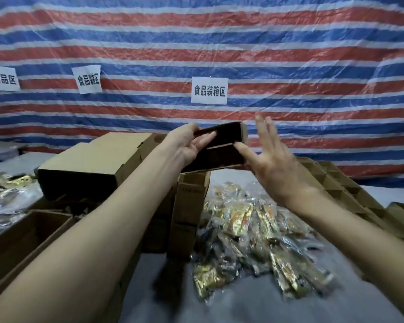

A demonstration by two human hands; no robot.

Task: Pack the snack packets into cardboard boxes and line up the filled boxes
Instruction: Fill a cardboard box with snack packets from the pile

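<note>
Above table (254,306), small cardboard box (222,145) is gripped at its left end by L hand (191,145), fingers curled round it. R hand (273,164) spread flat, only thumb touching box. Snack packets (250,231) heaped below. Box prob. light, thin-walled, crushable: hold by ends. Packets look slick, crinkly.

Left hand (189,143) curled, right hand (273,163) flat.

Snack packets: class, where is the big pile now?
Head view: the snack packets lie right of centre on the grey table, beside the upright cardboard boxes, below the right hand.
</note>
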